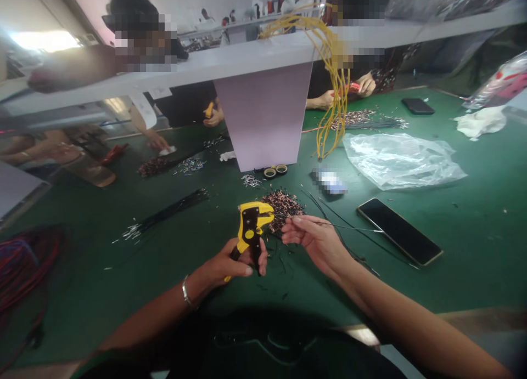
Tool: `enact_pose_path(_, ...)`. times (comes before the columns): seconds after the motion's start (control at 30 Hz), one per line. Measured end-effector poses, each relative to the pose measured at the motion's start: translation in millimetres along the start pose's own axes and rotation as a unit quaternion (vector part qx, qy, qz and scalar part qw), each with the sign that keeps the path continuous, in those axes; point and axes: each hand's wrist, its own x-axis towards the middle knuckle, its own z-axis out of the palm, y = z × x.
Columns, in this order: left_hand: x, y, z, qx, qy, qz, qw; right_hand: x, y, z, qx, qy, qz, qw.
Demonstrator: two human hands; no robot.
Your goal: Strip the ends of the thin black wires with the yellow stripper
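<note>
Left hand (226,264) grips yellow wire stripper (250,225), right hand (317,240) pinches black wire (349,227) near its mouth, toward counter (156,280) front edge; white-tipped wire bundle (173,209), further left, seems done; loose wires (353,253), right, likely pending.

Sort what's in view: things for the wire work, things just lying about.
In use:
yellow wire stripper, in left hand
thin dark wire, in right hand
probably the heap of scraps

Apparently just lying about:
large dark phone
clear plastic bag
white cloth or tissue
</note>
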Motion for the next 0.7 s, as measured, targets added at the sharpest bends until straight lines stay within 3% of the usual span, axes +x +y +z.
enact_pose_path(0.7, -1.9, -5.5, 1.9, 0.091, 0.081, 0.036, 0.992, 2.2, 1.5, -2.6, -0.001, -0.009, 0.002, 1.000)
